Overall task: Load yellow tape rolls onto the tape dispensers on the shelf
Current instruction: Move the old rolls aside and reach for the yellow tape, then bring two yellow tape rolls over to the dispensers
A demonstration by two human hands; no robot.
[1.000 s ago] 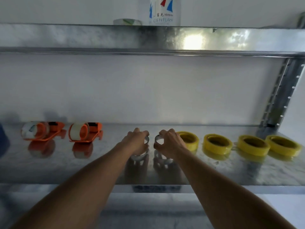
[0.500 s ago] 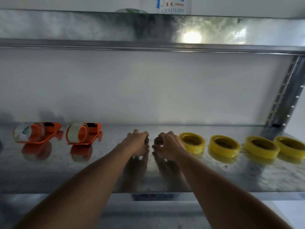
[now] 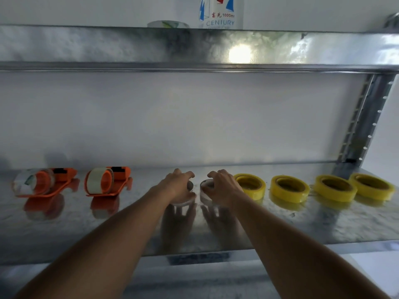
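Several yellow tape rolls lie flat in a row on the metal shelf, the nearest one just right of my right hand. Two orange dispensers stand at the left, one far left and one beside it, each carrying a clear roll. My left hand grips a clear tape roll that lies on the shelf. My right hand curls over a second clear roll right next to it. Both rolls are mostly hidden under my fingers.
An upper metal shelf overhangs the space; a white bottle marked CENTURY and another tape roll stand on it. A slotted upright post rises at the right. A white wall closes the back.
Both hands have come down with the two clear rolls, which were tilted up a second ago and now lie flat on the shelf. The view has shifted slightly.
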